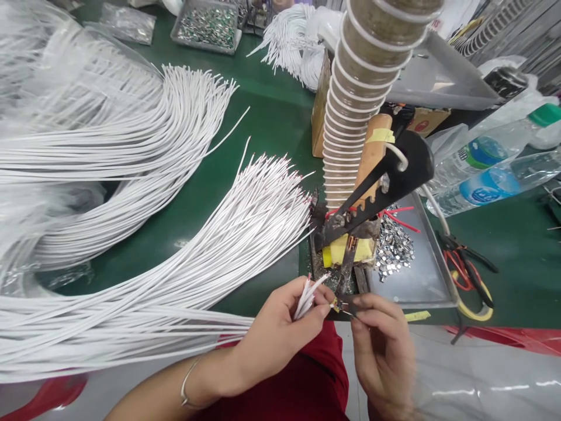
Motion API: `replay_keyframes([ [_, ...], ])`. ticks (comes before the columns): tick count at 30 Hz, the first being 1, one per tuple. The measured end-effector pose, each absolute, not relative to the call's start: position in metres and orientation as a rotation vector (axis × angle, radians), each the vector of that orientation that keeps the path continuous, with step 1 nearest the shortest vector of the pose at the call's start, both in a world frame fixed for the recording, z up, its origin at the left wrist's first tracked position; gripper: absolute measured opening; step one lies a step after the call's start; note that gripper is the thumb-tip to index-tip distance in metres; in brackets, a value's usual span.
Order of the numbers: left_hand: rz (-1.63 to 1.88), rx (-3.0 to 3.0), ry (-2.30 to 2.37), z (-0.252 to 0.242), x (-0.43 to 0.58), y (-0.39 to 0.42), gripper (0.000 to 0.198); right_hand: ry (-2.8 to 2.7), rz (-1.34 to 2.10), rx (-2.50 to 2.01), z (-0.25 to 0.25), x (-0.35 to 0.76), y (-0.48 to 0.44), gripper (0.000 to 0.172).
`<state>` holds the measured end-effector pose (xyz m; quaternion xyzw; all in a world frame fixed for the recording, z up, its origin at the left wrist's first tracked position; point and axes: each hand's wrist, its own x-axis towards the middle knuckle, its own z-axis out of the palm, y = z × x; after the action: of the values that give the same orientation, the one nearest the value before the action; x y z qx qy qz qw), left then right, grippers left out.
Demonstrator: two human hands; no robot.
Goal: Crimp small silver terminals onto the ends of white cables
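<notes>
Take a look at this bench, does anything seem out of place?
One white wire juts out from the upper wire bundle, and another wire sticks out of the lower wire bundle. Both look stray beside their gathered neighbours.

Lane I could use: green bench (272, 111) between upper wire bundle (188, 131) and ribbed hose (372, 70). Black lever (416, 166) stands just beyond right hand (381, 345); lower wire bundle (245, 234) hems left hand (278, 333); tray (438, 286), pliers (480, 259), bottles (482, 152) crowd my right side
</notes>
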<state>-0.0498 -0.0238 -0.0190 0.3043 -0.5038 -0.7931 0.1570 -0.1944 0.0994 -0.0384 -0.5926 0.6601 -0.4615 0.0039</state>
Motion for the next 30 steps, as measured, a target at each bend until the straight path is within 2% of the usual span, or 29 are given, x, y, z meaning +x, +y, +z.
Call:
replay_keyframes([
  [15,-2.238,0.889,-1.420,-0.014,-0.051,-0.028,0.017,2.173,-1.423,-2.048,-0.030,-0.189,0.090,0.020],
  [21,-2.197,0.864,-1.463,-0.012,-0.050,-0.025,0.013,2.207,-1.375,-2.108,-0.033,-0.185,0.090,0.023],
  [30,-2.205,0.850,-1.472,-0.015,-0.049,-0.019,0.015,2.100,-1.462,-1.974,-0.025,-0.190,0.088,0.022],
])
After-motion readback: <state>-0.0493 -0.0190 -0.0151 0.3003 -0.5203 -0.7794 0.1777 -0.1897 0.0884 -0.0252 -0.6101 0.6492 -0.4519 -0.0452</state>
